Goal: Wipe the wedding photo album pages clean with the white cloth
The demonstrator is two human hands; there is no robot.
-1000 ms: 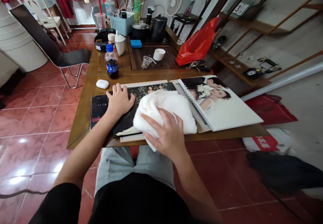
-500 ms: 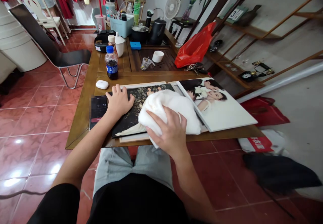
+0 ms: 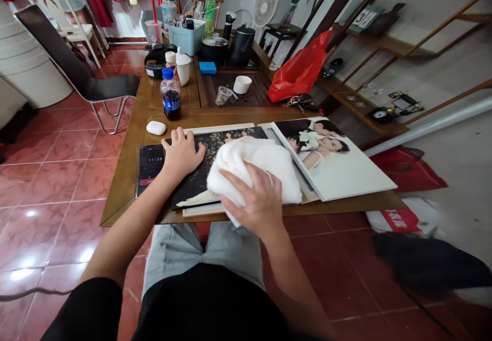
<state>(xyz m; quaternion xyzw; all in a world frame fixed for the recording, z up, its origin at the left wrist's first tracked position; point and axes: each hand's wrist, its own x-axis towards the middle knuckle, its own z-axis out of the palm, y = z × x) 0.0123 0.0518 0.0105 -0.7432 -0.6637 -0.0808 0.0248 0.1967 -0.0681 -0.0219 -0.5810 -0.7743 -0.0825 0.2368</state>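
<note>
Sitting at a wooden table, we've got a photo album lying open, its white wedding portrait page tilted up on the right and a dark photo page flat in front of us. Our left hand presses open on that dark page, fingers spread, holding nothing. Our right hand curls firmly around a wad of white fluffy cloth on the album. Just left of our left hand sits a phone, with a white earbud case nearby.
</note>
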